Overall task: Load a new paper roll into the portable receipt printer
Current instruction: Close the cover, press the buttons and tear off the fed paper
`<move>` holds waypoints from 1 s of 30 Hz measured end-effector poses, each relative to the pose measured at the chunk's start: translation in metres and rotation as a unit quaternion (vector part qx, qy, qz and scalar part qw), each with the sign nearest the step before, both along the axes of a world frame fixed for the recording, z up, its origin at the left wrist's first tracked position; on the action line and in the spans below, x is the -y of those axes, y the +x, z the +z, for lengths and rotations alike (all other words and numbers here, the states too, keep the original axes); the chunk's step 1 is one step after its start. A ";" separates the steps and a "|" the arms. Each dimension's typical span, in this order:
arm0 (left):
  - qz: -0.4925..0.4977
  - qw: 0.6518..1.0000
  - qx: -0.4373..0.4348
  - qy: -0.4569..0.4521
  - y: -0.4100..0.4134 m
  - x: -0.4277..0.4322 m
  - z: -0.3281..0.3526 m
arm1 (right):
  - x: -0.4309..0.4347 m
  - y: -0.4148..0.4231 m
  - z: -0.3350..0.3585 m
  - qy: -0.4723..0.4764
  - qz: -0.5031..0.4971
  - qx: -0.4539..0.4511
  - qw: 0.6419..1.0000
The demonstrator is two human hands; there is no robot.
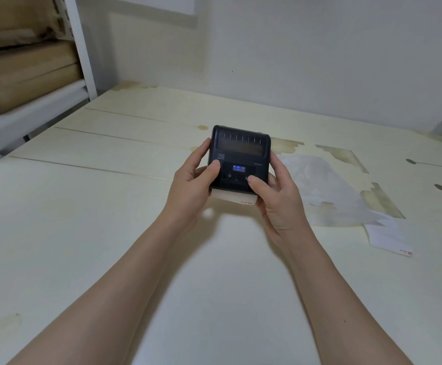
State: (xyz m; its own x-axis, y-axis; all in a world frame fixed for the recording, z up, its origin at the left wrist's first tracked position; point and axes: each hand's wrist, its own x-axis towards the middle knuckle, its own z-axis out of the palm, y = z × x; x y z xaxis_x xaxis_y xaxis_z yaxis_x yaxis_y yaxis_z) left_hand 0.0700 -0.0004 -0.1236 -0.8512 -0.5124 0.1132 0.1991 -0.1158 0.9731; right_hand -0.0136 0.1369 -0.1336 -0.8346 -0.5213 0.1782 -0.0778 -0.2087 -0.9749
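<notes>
Head view, near to far: both forearms reach out over the worktop (pixel 83 233), left hand (pixel 193 180) and right hand (pixel 275 198) each in a closed grip on the sides of the black receipt printer (pixel 241 156), held just above the surface, thumbs on its front panel. Lid looks closed, display lit, white paper end (pixel 234 197) sticking out the near edge, so loading seems near finished. Next likely a feed test or tearing the tail; crumpled wrapper (pixel 325 185) and loose paper strip (pixel 388 237) lie to the right.

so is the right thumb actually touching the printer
Touching. The head view shows the right hand wrapped around the printer, its thumb lying flat on the front panel beside the lit display, with no gap visible.
</notes>
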 end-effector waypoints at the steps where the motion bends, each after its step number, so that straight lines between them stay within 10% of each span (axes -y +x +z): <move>1: 0.001 1.000 -0.001 -0.003 0.000 0.000 0.000 | 0.000 0.000 0.000 0.003 -0.002 -0.005 1.000; 30: 0.001 1.000 -0.023 -0.017 -0.002 -0.002 -0.003 | -0.001 0.000 0.001 0.026 -0.013 -0.021 0.999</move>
State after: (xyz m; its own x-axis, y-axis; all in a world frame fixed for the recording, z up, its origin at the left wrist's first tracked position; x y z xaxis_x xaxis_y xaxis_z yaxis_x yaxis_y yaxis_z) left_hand 0.0682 0.0016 -0.1261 -0.8433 -0.5099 0.1698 0.2444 -0.0823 0.9662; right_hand -0.0138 0.1381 -0.1328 -0.8409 -0.5081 0.1865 -0.1233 -0.1557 -0.9801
